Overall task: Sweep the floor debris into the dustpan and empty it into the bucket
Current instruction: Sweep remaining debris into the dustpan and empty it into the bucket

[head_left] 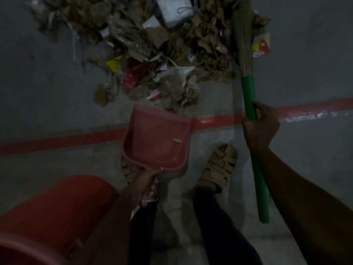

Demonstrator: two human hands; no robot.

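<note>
You are looking down at a grey concrete floor (pixel 47 104) crossed by a painted red line (pixel 61 139). Your left hand (pixel 147 185) is curled around the handle of a pink dustpan (pixel 156 138), holding it low with its open mouth facing the rubbish and its front lip just short of the nearest scraps. Your right hand (pixel 260 127) grips the green handle of a grass broom (pixel 248 96), whose bristles rest against the right edge of the heap.

The debris pile (pixel 152 46) lies ahead of you, beyond the red line: dry brown leaves, torn paper, crumpled plastic, a white bag with a cord and a few coloured wrappers. It looks large and mostly untouched. The dustpan holds only one small leaf fragment (pixel 177 140), so by the look of things the main sweeping is still ahead of you. A red bucket (pixel 49 213) sits at your lower left, close to your left arm; its inside is not visible, so you cannot tell whether anything has been emptied into it. What seems to remain is pushing the heap into the pan, probably over several loads, and tipping each into the bucket.

Your sandalled feet (pixel 219 165) stand just behind the dustpan.

An orange and yellow wrapper (pixel 261 46) beside the broom carries some printing, but the dim, blurred view leaves no brand or lettering readable anywhere.
</note>
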